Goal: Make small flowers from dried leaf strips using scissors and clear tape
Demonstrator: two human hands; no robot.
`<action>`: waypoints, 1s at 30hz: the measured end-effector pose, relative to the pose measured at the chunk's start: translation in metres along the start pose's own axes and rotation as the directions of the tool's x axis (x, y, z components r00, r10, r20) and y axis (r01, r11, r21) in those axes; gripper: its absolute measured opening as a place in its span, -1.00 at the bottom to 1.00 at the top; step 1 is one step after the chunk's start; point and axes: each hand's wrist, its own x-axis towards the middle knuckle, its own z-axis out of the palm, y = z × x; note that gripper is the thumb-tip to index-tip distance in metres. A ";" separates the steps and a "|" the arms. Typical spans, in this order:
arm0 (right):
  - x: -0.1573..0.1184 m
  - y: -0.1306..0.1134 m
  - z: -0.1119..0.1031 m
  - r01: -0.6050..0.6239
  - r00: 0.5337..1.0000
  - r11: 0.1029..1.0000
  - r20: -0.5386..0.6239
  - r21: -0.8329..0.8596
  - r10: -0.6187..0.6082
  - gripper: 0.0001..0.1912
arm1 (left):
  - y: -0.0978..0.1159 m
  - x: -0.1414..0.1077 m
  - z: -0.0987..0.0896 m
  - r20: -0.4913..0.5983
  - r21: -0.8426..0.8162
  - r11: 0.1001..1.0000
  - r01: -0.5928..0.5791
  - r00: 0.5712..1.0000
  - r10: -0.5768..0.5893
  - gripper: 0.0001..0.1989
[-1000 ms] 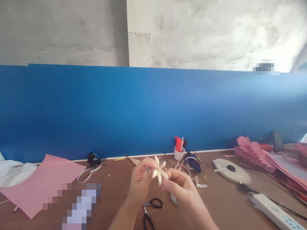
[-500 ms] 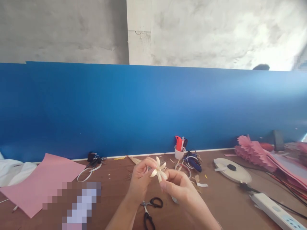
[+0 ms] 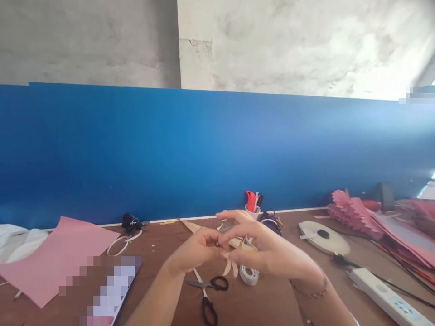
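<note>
A small cream flower with narrow petals [image 3: 230, 268] hangs petals-down between my hands, its upper part hidden by fingers. My left hand [image 3: 199, 250] is closed, its fingertips pinching at the flower's hidden top. From the right, my right hand [image 3: 261, 246] meets it, thumb and a finger closed at the flower while the index finger stretches out above. Below the hands lie scissors [image 3: 205, 290] with black handles, blades spread. A white roll of tape [image 3: 249, 275] sits on the table just under my right hand.
Pale strips [image 3: 190, 225] lie behind the hands, near a white cup of pens [image 3: 252, 212]. Pink paper [image 3: 61, 253] is at left. To the right are a cream disc-shaped reel [image 3: 324, 237], a power strip [image 3: 384, 294] with a black cable, and pleated pink paper [image 3: 350, 213].
The flower has turned from facing up to petals-down and dropped slightly. My right hand has swung over my left fingertips, its index finger extended. The tape roll has come into view.
</note>
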 end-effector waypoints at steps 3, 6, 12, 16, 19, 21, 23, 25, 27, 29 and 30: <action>0.007 -0.002 -0.001 -0.004 0.988 0.999 0.156 0.048 -0.003 -0.84 | -0.002 -0.001 0.003 0.011 -0.002 0.999 0.039 0.999 -0.039 -0.78; 0.010 0.003 0.004 -0.051 0.991 0.994 0.131 0.101 0.038 -0.87 | -0.007 -0.004 0.004 0.000 -0.041 0.999 0.030 1.000 -0.030 -0.76; 0.011 0.004 0.013 -0.183 0.982 0.971 -0.022 0.152 0.189 -0.86 | -0.011 -0.005 0.003 -0.020 -0.038 0.999 -0.030 0.999 0.030 -0.76; 0.007 -0.001 0.016 -0.203 0.974 0.970 -0.073 0.138 0.214 -0.82 | -0.013 -0.003 0.003 -0.069 -0.047 0.996 -0.072 0.995 0.069 -0.75; 0.003 0.001 0.018 -0.148 0.971 0.979 -0.168 0.141 0.171 -0.83 | -0.018 -0.002 0.002 -0.117 -0.102 0.986 -0.130 0.986 0.118 -0.75; 0.001 0.006 0.021 -0.099 0.949 0.982 -0.281 0.159 0.142 -0.76 | -0.022 -0.002 0.001 -0.159 -0.126 0.976 -0.177 0.975 0.156 -0.75; -0.001 0.011 0.024 -0.068 0.931 0.989 -0.349 0.128 0.109 -0.76 | -0.025 -0.003 -0.001 -0.193 -0.122 0.970 -0.209 0.964 0.183 -0.75; -0.002 0.013 0.028 -0.046 0.950 0.997 -0.307 0.063 0.063 -0.78 | -0.026 -0.004 -0.003 -0.192 -0.123 0.970 -0.209 0.964 0.184 -0.75; -0.002 0.014 0.030 -0.008 0.970 1.000 -0.242 0.016 0.012 -0.77 | -0.027 -0.005 -0.005 -0.168 -0.121 0.974 -0.194 0.971 0.172 -0.77; -0.003 0.013 0.028 0.027 0.972 1.000 -0.235 -0.006 -0.027 -0.67 | -0.028 -0.007 -0.007 -0.151 -0.101 0.977 -0.190 0.973 0.174 -0.78; -0.003 0.013 0.027 0.032 0.969 0.999 -0.247 -0.002 -0.032 -0.59 | -0.028 -0.007 -0.008 -0.152 -0.088 0.977 -0.197 0.972 0.182 -0.79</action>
